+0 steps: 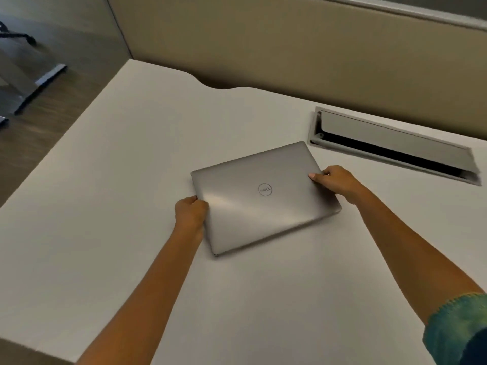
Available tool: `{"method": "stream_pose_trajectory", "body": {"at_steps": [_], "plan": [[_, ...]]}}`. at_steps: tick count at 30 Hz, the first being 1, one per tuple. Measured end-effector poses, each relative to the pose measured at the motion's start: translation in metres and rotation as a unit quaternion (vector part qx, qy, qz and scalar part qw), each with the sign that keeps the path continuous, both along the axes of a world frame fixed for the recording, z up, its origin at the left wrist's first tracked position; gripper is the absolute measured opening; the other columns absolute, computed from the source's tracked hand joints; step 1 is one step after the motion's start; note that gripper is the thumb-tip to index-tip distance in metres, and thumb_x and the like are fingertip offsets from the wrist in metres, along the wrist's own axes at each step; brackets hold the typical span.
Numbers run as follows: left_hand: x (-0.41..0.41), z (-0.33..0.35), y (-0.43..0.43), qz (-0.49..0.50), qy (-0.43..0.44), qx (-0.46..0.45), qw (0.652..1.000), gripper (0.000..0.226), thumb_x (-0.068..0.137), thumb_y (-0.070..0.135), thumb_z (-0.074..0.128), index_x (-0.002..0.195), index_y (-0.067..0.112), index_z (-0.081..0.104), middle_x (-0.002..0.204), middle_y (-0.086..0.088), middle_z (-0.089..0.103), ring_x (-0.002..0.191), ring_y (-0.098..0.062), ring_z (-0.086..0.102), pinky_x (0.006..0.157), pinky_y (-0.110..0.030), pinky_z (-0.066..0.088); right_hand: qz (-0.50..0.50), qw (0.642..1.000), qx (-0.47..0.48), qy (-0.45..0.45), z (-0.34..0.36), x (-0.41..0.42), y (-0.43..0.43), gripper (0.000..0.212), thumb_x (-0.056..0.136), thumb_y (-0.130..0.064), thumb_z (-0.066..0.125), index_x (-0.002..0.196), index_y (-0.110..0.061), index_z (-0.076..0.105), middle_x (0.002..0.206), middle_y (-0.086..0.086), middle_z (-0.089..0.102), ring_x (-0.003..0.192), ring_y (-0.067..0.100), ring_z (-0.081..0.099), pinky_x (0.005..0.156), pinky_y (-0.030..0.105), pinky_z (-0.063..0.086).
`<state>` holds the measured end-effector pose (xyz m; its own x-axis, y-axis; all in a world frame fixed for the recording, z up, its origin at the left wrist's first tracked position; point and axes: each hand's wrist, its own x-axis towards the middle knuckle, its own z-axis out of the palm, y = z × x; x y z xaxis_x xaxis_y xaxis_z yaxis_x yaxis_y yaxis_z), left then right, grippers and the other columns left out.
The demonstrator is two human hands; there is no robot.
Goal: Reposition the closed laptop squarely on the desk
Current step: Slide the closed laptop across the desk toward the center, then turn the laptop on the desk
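Overhead, both hands, left hand (191,210) and right hand (336,181), grip the closed laptop (264,198) on the white desk (131,167).

both arms reach forward, left hand (191,210) and right hand (336,180) curled in grips.

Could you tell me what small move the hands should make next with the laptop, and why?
Probably turn it slightly. The closed laptop lies flat but skewed against the cable hatch, and the left hand and right hand grip opposite edges, so a small twist should square it.
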<state>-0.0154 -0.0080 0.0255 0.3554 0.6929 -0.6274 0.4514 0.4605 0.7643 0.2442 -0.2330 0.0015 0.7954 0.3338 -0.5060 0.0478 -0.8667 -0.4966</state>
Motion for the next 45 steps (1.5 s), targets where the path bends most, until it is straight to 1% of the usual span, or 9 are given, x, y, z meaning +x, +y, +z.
{"method": "stream_pose_trajectory", "body": {"at_steps": [8,16,25,28,31,35,39,42,45], "plan": [[0.029,-0.008,-0.08,-0.134,0.038,0.029,0.99,0.026,0.081,-0.009,0.049,0.065,0.011,0.05,0.066,-0.006,0.048,0.059,-0.019,0.045,0.053,-0.022,0.039,-0.137,0.989,0.035,0.032,0.003,-0.061,-0.159,0.045,0.084,-0.044,0.063,0.092,0.0,0.061,0.091,0.012,0.062,0.079,0.025,0.057,0.07,0.036,0.047],[0.057,-0.021,-0.159,-0.236,0.08,0.038,0.968,0.016,0.081,-0.008,0.049,0.08,0.007,0.055,0.069,-0.013,0.046,0.062,-0.024,0.042,0.052,-0.025,0.033,-0.215,0.975,0.049,0.029,0.007,-0.099,-0.268,0.038,0.082,-0.038,0.068,0.078,-0.001,0.057,0.078,0.013,0.059,0.069,0.025,0.056,0.061,0.032,0.05],[0.073,-0.029,-0.193,-0.273,0.122,0.088,0.95,0.005,0.082,-0.005,0.055,0.084,0.0,0.058,0.076,-0.016,0.055,0.077,-0.028,0.052,0.061,-0.027,0.043,-0.219,0.975,0.04,0.016,0.003,-0.107,-0.309,0.037,0.079,-0.04,0.07,0.072,-0.008,0.052,0.074,0.014,0.053,0.067,0.026,0.051,0.065,0.032,0.042],[0.075,-0.029,-0.196,-0.288,0.139,0.116,0.94,0.004,0.083,-0.003,0.056,0.084,0.001,0.057,0.071,-0.009,0.052,0.068,-0.022,0.053,0.059,-0.021,0.044,-0.218,0.975,0.041,0.01,0.004,-0.106,-0.309,0.038,0.078,-0.04,0.07,0.072,-0.008,0.052,0.074,0.014,0.054,0.068,0.026,0.052,0.066,0.032,0.04],[0.076,-0.033,-0.197,-0.281,0.123,0.124,0.944,0.022,0.084,-0.001,0.053,0.067,0.012,0.051,0.069,-0.004,0.05,0.074,-0.024,0.054,0.069,-0.031,0.051,-0.209,0.977,0.034,0.003,0.005,-0.104,-0.309,0.039,0.078,-0.041,0.07,0.072,-0.006,0.054,0.076,0.016,0.059,0.07,0.03,0.058,0.069,0.037,0.049],[0.072,-0.036,-0.2,-0.303,0.143,0.182,0.924,0.024,0.081,-0.003,0.054,0.062,0.011,0.05,0.073,-0.009,0.052,0.06,-0.02,0.047,0.066,-0.026,0.044,-0.205,0.978,0.02,0.013,0.009,-0.1,-0.309,0.041,0.075,-0.042,0.073,0.073,-0.004,0.059,0.085,0.022,0.071,0.076,0.036,0.07,0.084,0.044,0.056],[0.071,-0.034,-0.203,-0.361,0.164,0.249,0.884,0.004,0.084,0.009,0.054,0.085,0.007,0.058,0.088,-0.015,0.055,0.079,-0.027,0.053,0.071,-0.034,0.043,-0.205,0.979,0.003,0.023,0.016,-0.103,-0.308,0.042,0.075,-0.043,0.073,0.069,-0.004,0.059,0.089,0.023,0.072,0.079,0.036,0.07,0.086,0.045,0.055],[0.075,-0.029,-0.204,-0.394,0.198,0.329,0.835,0.037,0.088,0.022,0.054,0.119,0.002,0.052,0.122,-0.019,0.05,0.111,-0.036,0.052,0.089,-0.041,0.046,-0.245,0.968,0.027,-0.047,0.021,-0.125,-0.308,0.036,0.08,-0.045,0.067,0.082,-0.009,0.064,0.089,0.013,0.071,0.087,0.031,0.066,0.083,0.039,0.053],[0.082,-0.024,-0.203,-0.401,0.148,0.437,0.792,0.051,0.09,0.024,0.051,0.136,0.004,0.039,0.143,-0.018,0.036,0.129,-0.037,0.038,0.101,-0.046,0.04,-0.35,0.921,0.127,-0.112,0.019,-0.168,-0.306,0.026,0.086,-0.039,0.061,0.085,-0.013,0.061,0.083,0.008,0.065,0.079,0.028,0.064,0.072,0.035,0.049]]}}
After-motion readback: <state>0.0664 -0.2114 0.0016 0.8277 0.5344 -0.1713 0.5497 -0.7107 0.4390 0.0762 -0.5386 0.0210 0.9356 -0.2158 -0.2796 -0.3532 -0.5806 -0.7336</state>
